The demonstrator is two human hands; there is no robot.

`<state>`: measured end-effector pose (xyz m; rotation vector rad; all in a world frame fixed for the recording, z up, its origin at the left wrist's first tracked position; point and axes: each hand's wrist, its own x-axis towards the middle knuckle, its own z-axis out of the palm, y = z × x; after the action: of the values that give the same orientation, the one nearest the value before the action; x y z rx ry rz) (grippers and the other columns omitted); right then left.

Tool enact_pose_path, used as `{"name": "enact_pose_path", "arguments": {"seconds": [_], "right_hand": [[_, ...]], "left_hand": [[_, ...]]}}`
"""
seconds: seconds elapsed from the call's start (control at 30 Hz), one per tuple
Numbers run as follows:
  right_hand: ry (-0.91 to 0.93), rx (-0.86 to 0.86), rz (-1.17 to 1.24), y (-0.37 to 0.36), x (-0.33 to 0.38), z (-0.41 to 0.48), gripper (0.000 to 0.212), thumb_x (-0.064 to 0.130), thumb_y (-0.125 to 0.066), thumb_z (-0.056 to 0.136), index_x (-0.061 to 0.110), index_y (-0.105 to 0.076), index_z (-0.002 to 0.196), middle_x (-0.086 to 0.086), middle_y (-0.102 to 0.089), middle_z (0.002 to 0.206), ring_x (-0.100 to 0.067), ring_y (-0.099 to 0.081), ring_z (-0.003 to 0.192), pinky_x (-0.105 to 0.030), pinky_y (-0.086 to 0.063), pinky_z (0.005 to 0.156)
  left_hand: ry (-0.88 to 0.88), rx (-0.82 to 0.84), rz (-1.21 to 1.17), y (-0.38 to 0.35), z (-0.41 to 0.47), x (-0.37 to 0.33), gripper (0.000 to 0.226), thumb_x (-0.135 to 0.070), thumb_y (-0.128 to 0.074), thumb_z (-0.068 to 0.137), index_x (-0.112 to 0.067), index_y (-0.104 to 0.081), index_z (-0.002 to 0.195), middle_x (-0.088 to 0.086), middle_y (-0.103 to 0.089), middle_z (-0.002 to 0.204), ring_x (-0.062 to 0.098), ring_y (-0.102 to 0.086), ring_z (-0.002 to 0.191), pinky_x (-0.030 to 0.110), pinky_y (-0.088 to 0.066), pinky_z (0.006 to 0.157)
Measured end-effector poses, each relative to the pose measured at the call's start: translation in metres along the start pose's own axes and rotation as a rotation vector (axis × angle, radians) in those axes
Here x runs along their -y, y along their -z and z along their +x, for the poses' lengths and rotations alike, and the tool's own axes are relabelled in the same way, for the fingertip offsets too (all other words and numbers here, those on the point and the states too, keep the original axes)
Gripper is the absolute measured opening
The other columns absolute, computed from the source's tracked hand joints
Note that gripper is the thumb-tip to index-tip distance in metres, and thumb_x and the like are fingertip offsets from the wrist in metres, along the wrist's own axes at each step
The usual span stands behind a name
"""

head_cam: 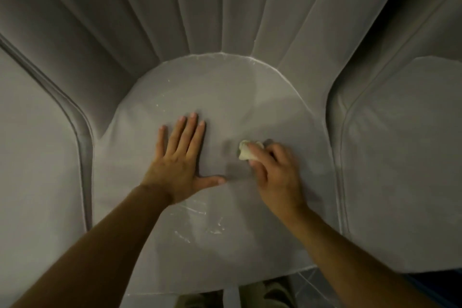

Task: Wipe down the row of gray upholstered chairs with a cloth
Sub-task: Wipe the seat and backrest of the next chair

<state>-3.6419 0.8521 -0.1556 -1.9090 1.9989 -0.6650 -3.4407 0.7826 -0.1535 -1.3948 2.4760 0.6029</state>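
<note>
A gray upholstered chair fills the view; its rounded seat [220,97] lies under both hands and its channelled backrest [205,7] rises behind. My left hand [180,157] rests flat on the seat, fingers straight and spread. My right hand [275,172] grips a small wadded pale cloth [246,151] and presses it on the seat, right of the left hand. White streaks [197,220] mark the seat near its front edge, and small specks [158,105] lie further back.
A neighbouring gray chair [400,157] stands close on the right, and another chair [37,145] on the left. Below the seat's front edge the floor and my shoes [272,292] show.
</note>
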Motion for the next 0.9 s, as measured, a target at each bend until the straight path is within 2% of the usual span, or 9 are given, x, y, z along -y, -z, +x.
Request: {"name": "enact_pose_path", "arguments": {"seconds": [0.07,0.17,0.27,0.4,0.5,0.57,0.67,0.77,0.9], "right_hand": [[-0.029,-0.047,-0.009,0.014,-0.013,0.028,0.037,0.024,-0.046,0.086,0.013,-0.066,0.116,-0.015,-0.053,0.081,-0.034,-0.051,0.072,-0.04,-0.044,0.065],[-0.128,-0.196,-0.164,0.033,-0.047,0.073,0.039,0.024,-0.045,0.084,0.01,-0.067,0.113,-0.021,-0.054,0.083,-0.037,-0.052,0.072,-0.042,-0.045,0.066],[-0.15,-0.211,-0.315,0.029,-0.066,0.066,0.034,0.025,-0.047,0.088,0.009,-0.067,0.109,-0.023,-0.056,0.086,-0.036,-0.049,0.074,-0.041,-0.041,0.066],[-0.34,-0.285,-0.203,0.016,-0.057,0.016,0.033,0.022,-0.046,0.091,0.002,-0.065,0.11,-0.024,-0.057,0.09,-0.038,-0.054,0.077,-0.042,-0.043,0.07],[-0.255,-0.21,-0.149,0.031,-0.055,0.007,0.035,0.023,-0.046,0.09,0.002,-0.066,0.108,-0.021,-0.056,0.088,-0.035,-0.056,0.072,-0.039,-0.048,0.067],[-0.205,-0.226,-0.131,0.045,-0.068,0.019,0.035,0.023,-0.047,0.089,0.003,-0.065,0.113,-0.02,-0.052,0.084,-0.034,-0.052,0.07,-0.038,-0.045,0.067],[-0.246,-0.284,-0.118,0.048,-0.087,0.03,0.036,0.019,-0.048,0.089,0.001,-0.063,0.116,-0.022,-0.052,0.084,-0.038,-0.052,0.073,-0.04,-0.044,0.07],[-0.323,-0.304,-0.135,0.028,-0.068,0.003,0.035,0.017,-0.045,0.088,0.0,-0.065,0.11,-0.024,-0.057,0.088,-0.039,-0.052,0.076,-0.042,-0.042,0.072],[-0.269,-0.215,-0.075,0.022,-0.04,-0.028,0.031,0.015,-0.046,0.088,0.0,-0.065,0.107,-0.021,-0.058,0.093,-0.025,-0.046,0.083,-0.029,-0.039,0.072]], "left_hand": [[0.028,-0.016,-0.025,-0.001,0.014,-0.008,0.117,-0.091,-0.014,0.07,-0.007,-0.003,0.15,0.013,-0.002,0.157,0.028,-0.001,0.145,0.045,0.012,0.114],[0.072,-0.042,-0.049,-0.008,0.022,-0.01,0.118,-0.096,-0.005,0.06,-0.017,0.021,0.145,0.0,0.029,0.15,0.012,0.034,0.137,0.039,0.026,0.109],[0.076,0.0,-0.046,-0.01,0.023,-0.008,0.117,-0.094,-0.011,0.067,-0.014,0.012,0.148,0.002,0.02,0.153,0.01,0.027,0.139,0.036,0.023,0.11],[0.091,0.042,-0.055,-0.007,0.023,-0.01,0.12,-0.097,-0.008,0.062,-0.015,0.014,0.147,0.001,0.024,0.151,0.013,0.032,0.139,0.035,0.028,0.108],[0.13,0.055,-0.069,-0.003,0.025,-0.014,0.125,-0.1,0.006,0.047,-0.019,0.026,0.141,-0.004,0.036,0.145,0.015,0.034,0.136,0.035,0.035,0.103],[0.14,0.081,-0.071,0.0,0.026,-0.016,0.125,-0.1,0.013,0.038,-0.023,0.036,0.134,-0.007,0.046,0.137,0.014,0.042,0.13,0.036,0.039,0.099],[0.131,0.12,-0.071,0.001,0.027,-0.017,0.125,-0.1,0.013,0.037,-0.024,0.036,0.133,-0.007,0.046,0.137,0.014,0.046,0.126,0.035,0.041,0.097],[0.116,0.118,-0.058,0.0,0.028,-0.015,0.123,-0.1,0.013,0.037,-0.026,0.038,0.132,-0.009,0.048,0.135,0.011,0.05,0.123,0.036,0.04,0.097],[0.089,0.099,-0.065,0.002,0.025,-0.013,0.125,-0.101,0.009,0.039,-0.024,0.038,0.134,-0.009,0.047,0.138,0.011,0.047,0.126,0.034,0.038,0.099]]}}
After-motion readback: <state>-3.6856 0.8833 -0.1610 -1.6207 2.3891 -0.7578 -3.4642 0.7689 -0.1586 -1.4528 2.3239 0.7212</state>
